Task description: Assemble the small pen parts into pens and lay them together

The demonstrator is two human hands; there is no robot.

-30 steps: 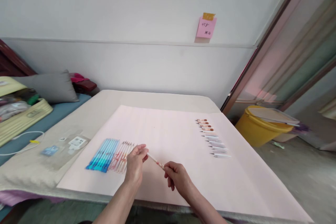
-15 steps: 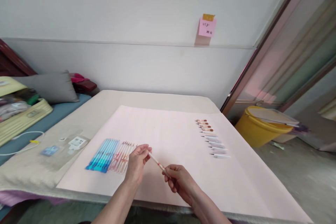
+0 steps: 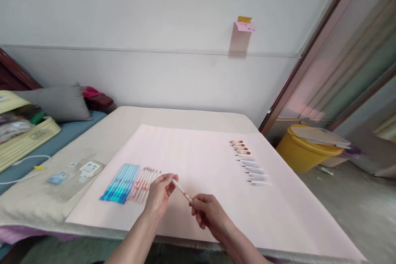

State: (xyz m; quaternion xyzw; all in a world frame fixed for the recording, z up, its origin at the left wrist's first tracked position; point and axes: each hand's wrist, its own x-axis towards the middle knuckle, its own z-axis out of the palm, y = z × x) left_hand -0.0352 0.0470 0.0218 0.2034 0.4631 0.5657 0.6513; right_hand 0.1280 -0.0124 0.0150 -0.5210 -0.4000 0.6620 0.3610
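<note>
Both hands hold one thin white pen with pink marks above the near part of a pale pink sheet. My left hand pinches its left end. My right hand pinches the other end, fingers curled. Just left of my left hand lies a row of several blue pens and a row of several pink-and-white pens. A row of several pen caps, some brownish and some pale, lies at the sheet's right side.
The sheet covers a beige table. Small packets and cards lie at its left. A yellow bucket stands on the floor to the right. A grey pillow, a yellow case and a white cable are on the left.
My hands have kept the pen and shifted only slightly. The pink note on the wall has flipped upward.
</note>
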